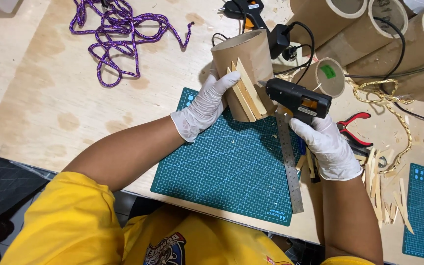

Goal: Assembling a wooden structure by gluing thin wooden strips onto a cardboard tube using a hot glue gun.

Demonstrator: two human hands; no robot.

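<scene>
- I see a small cardboard tube (331, 77) lying right of the work, with a green sticker inside its round mouth.
- My left hand (205, 107) wraps around a brown cardboard tube (245, 56) standing on the green cutting mat (222, 167), fingers pressing pale wooden sticks (245, 91) against it.
- My right hand (327, 145) is closed tight on a black glue gun (298, 99), its tip touching the sticks.
- A metal ruler (289, 164) lies beside the mat.

A single head-worn camera looks steeply down from close above the wooden table (50, 98), facing away from the wearer toward twelve o'clock, with the green cutting mat (222, 167) near centre and the yellow-shirted torso at six o'clock.
</scene>
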